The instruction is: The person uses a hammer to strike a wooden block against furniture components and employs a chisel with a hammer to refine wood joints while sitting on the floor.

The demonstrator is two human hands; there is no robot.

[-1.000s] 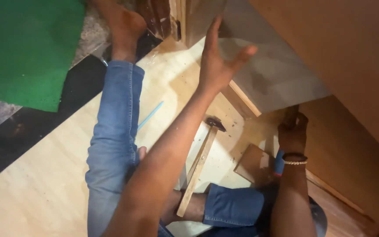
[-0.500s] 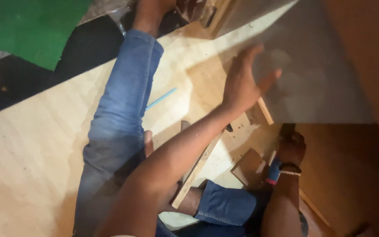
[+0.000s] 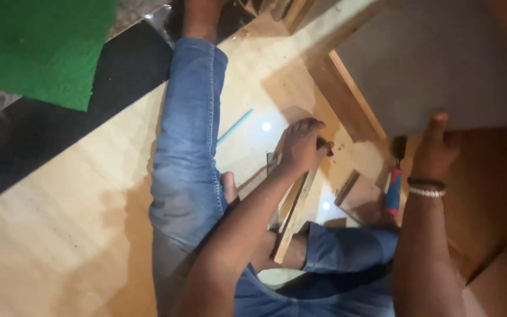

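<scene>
My left hand [image 3: 301, 145] reaches down to the floor, its fingers curled over the head of a hammer. The hammer's wooden handle [image 3: 291, 220] runs back toward my folded leg. My right hand [image 3: 435, 149], with bracelets at the wrist, grips the lower edge of a large grey panel [image 3: 441, 58] that leans overhead at the upper right. A tool with a blue and red handle [image 3: 392, 191] lies just left of that wrist. I sit on the pale wooden floor [image 3: 60, 235] with my left leg in blue jeans [image 3: 186, 135] stretched out.
A thin blue stick [image 3: 234, 127] lies on the floor beside the stretched leg. A green mat [image 3: 36, 47] and a black strip [image 3: 60, 126] fill the upper left. Wooden battens [image 3: 347, 94] and a small brown board [image 3: 362, 199] lie under the panel; brown wood [image 3: 494, 194] stands at right.
My left hand came down from the raised panel and closed over the hammer head on the floor. My right hand stays at the panel's edge. The view shifted slightly.
</scene>
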